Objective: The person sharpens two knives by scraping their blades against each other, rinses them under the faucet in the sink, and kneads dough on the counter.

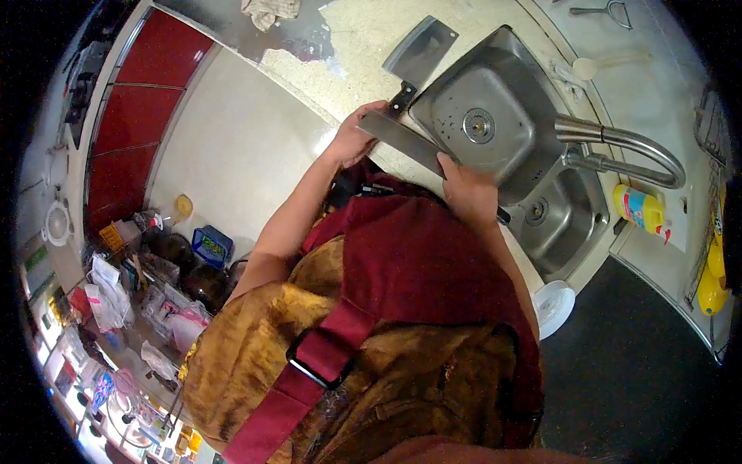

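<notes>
My right hand (pixel 469 193) is closed round the dark handle of a long knife (pixel 406 143). Its grey blade points up and left, over the counter's front edge. The blade's tip lies beside my left hand (pixel 357 139), whose bent fingers are at the black handle of a cleaver (pixel 423 52). Part of that handle is hidden behind the knife and my fingers. The cleaver's broad blade reaches over the pale counter (pixel 359 42), left of the sink.
A steel double sink (pixel 502 100) with a curved faucet (pixel 626 143) lies beyond my hands. Right of it stands a yellow bottle (pixel 640 209). A white plastic dish (pixel 554 308) is at the lower right. A cloth (pixel 269 11) lies at the top; bags and containers crowd the lower left.
</notes>
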The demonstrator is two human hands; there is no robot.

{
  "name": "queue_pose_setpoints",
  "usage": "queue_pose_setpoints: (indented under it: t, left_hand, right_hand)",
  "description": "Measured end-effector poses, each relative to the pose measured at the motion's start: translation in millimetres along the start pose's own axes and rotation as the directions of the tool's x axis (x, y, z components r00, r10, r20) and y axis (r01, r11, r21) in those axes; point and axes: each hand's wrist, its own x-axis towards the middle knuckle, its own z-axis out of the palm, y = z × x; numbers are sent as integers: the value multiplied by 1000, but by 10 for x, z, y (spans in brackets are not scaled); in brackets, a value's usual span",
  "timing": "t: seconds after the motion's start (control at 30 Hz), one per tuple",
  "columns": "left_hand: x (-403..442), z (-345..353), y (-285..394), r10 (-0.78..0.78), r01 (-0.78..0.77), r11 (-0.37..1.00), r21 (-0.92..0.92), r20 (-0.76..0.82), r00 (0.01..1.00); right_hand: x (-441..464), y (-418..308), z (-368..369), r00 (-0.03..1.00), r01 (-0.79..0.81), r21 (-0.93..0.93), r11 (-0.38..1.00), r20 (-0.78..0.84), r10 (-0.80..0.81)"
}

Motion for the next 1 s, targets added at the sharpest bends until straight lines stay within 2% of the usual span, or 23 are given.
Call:
queue_pose_setpoints:
  t: [0.07, 0.1, 0.2, 0.3, 0.4, 0.5, 0.57, 0.63, 0.7, 0.8, 0.9, 1.0]
  left_hand:
    - [125, -52, -199, 23, -26, 981, 193, 16, 1000]
    - [77, 4, -182, 186, -186, 893, 410, 40, 982]
    - [83, -40, -196, 82, -90, 864, 496, 36, 996]
    - [57, 20, -169, 161, -140, 889, 437, -11, 987]
    - [107, -4, -186, 77, -33, 813, 581, -50, 996]
    - [81, 75, -183, 157, -76, 841, 536, -106, 982]
    - [111, 36, -234, 67, 59, 744, 665, -162, 985]
    - [162, -21, -307, 95, 38, 659, 751, -134, 986]
    - [161, -68, -314, 227, -128, 593, 795, -12, 974]
    - [149, -48, -224, 102, -12, 692, 722, -81, 991]
    - [246, -112, -403, 116, -32, 662, 749, -60, 991]
    - [133, 195, 28, -6, 44, 940, 339, -113, 994]
  right_hand:
    - [5, -10, -29, 999, 2, -14, 1000, 41, -2]
    - [10, -13, -41, 998, 4, -21, 1000, 59, -2]
    - [10, 15, -25, 999, 35, -39, 999, 41, -34]
    - [27, 21, -4, 997, 30, -61, 998, 69, -26]
    - [80, 6, -2, 974, 10, -127, 992, 224, 19]
    - [103, 29, 120, 981, -3, -95, 995, 190, 21]
    - [164, 6, 171, 984, -20, -121, 992, 173, 41]
    - [261, -46, 196, 978, -42, -129, 991, 197, 67]
    - [366, -106, 196, 960, -63, -112, 992, 264, 91]
    - [428, -141, 253, 975, -50, -144, 988, 206, 79]
    - [473, -114, 370, 994, 29, -127, 991, 108, -16]
    - [520, -109, 433, 996, -64, 25, 998, 72, 62]
